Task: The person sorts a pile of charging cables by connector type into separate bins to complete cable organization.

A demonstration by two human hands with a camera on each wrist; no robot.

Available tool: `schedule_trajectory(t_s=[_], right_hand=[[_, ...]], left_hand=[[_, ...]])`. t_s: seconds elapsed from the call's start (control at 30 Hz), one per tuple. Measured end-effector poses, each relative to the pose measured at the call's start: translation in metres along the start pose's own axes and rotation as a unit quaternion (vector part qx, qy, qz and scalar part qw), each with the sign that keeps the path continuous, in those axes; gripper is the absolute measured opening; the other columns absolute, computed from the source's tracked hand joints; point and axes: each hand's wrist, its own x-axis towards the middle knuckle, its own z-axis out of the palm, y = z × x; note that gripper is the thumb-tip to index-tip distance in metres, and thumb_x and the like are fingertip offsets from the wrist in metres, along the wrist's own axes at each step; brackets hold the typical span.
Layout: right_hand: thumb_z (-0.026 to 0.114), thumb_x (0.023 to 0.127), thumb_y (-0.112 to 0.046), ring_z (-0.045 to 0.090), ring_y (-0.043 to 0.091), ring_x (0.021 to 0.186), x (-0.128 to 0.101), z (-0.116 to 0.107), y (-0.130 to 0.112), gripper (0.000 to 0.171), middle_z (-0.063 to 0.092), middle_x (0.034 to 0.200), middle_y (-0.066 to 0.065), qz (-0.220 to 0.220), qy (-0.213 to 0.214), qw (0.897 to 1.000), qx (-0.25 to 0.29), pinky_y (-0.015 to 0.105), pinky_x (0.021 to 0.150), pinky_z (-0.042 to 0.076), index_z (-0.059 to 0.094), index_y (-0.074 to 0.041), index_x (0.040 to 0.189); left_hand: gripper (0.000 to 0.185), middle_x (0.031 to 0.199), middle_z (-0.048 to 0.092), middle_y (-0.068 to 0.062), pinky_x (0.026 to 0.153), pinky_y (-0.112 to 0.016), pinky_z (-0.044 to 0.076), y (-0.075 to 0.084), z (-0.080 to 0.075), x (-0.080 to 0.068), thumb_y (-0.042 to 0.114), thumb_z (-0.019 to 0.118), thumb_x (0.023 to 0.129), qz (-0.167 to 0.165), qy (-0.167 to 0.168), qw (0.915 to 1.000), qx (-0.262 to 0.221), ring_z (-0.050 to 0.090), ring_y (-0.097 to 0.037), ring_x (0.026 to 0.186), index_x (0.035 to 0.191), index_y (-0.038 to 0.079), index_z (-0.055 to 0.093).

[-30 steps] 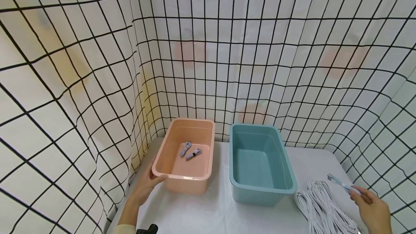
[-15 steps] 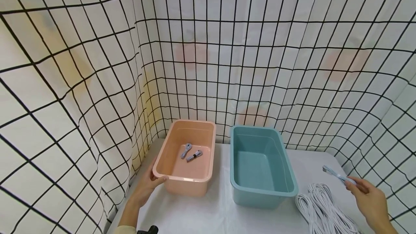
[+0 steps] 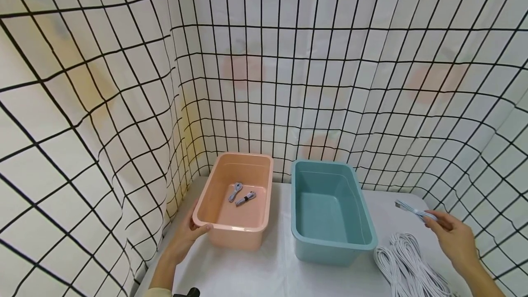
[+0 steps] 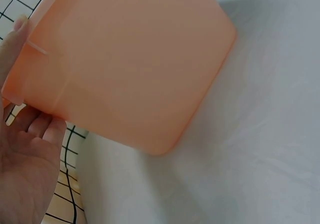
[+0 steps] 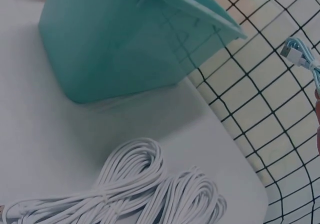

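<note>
The left hand (image 3: 187, 237) grips the near left corner of the pink bin (image 3: 218, 217), thumb over its rim, on the white desk (image 3: 264, 274). The right hand (image 3: 451, 239) pinches a light blue cable (image 3: 412, 210) raised above the white cable bundles (image 3: 406, 265), just right of the teal bin (image 3: 330, 246).
</note>
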Motion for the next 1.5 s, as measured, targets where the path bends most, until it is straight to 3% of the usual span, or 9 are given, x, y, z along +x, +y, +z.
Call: schedule_trajectory(t_s=[0.17,0.33,0.63,1.07,1.5], right_hand=[[0.070,0.102,-0.025,0.059,-0.016,0.077,0.006,0.006,-0.010,0.042,0.071,0.092,-0.019,-0.027,0.001,1.000,0.008,0.008,0.062,0.045,0.065,0.009,0.126],[0.070,0.101,-0.023,0.058,-0.017,0.079,0.012,0.015,-0.026,0.038,0.074,0.097,-0.003,-0.054,0.000,0.999,0.008,0.007,0.064,0.045,0.066,0.006,0.126],[0.069,0.102,-0.016,0.055,-0.017,0.084,0.018,0.024,-0.045,0.029,0.072,0.107,0.024,-0.096,-0.006,0.995,0.006,0.006,0.068,0.044,0.069,0.004,0.124],[0.069,0.101,-0.014,0.058,-0.016,0.083,0.025,0.032,-0.060,0.028,0.073,0.108,0.024,-0.111,-0.016,0.994,0.011,0.006,0.069,0.045,0.068,0.003,0.123],[0.069,0.102,-0.016,0.059,-0.014,0.085,0.038,0.052,-0.083,0.029,0.072,0.110,0.024,-0.130,-0.034,0.990,0.033,0.006,0.073,0.047,0.068,0.003,0.124]], left_hand=[[0.102,0.169,0.015,-0.019,0.100,-0.022,0.044,0.000,0.000,-0.001,0.008,0.076,0.095,-0.002,0.000,1.0000,0.000,0.029,-0.043,0.148,0.168,0.020,0.007],[0.102,0.168,0.015,-0.022,0.100,-0.021,0.044,0.003,0.001,-0.003,0.009,0.076,0.094,0.002,0.006,0.9999,0.010,0.028,-0.045,0.148,0.168,0.017,0.006],[0.102,0.169,0.015,-0.020,0.109,-0.035,0.038,0.002,0.003,0.000,0.010,0.076,0.095,-0.014,0.011,0.9997,0.018,0.029,-0.043,0.149,0.168,0.018,0.006],[0.103,0.169,0.016,-0.019,0.101,-0.022,0.043,0.000,0.003,0.000,0.008,0.077,0.094,-0.007,0.004,1.0000,0.004,0.031,-0.042,0.148,0.168,0.021,0.007],[0.103,0.169,0.013,-0.019,0.100,-0.021,0.044,0.000,0.003,0.000,0.007,0.077,0.094,-0.003,0.001,1.0000,-0.005,0.029,-0.043,0.148,0.168,0.022,0.007]])
